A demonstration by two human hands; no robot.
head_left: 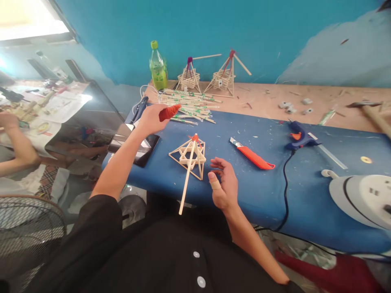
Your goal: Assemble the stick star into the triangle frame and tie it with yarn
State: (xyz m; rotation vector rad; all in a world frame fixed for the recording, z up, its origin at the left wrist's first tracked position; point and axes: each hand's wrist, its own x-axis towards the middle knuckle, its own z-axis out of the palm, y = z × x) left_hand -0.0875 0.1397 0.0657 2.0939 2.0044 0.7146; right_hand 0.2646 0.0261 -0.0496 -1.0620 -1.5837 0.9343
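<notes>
"While the left hand [154, 119] grips the red thread roll [171, 112], what's the right hand [223, 183] doing?"

"It's holding nothing, fingers loosely bent, just beside the stick frame [192, 152] on the blue table [220, 130]."

"What could go wrong?"

"The frame's long stick [185, 189] seems to poke past the edge, so a bumping arm might knock it down."

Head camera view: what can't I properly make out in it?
In the head view:
Left hand: full grip on the red bundle, hidden by the hand itself.
Dark glossy surface: one device or two; the left forearm crosses it.
Green-marked sticks: any lettering, too small and blurred.
Hammer: handle's end, cut off by the right edge.
Fan: its left side, cut off by the left edge.
</notes>
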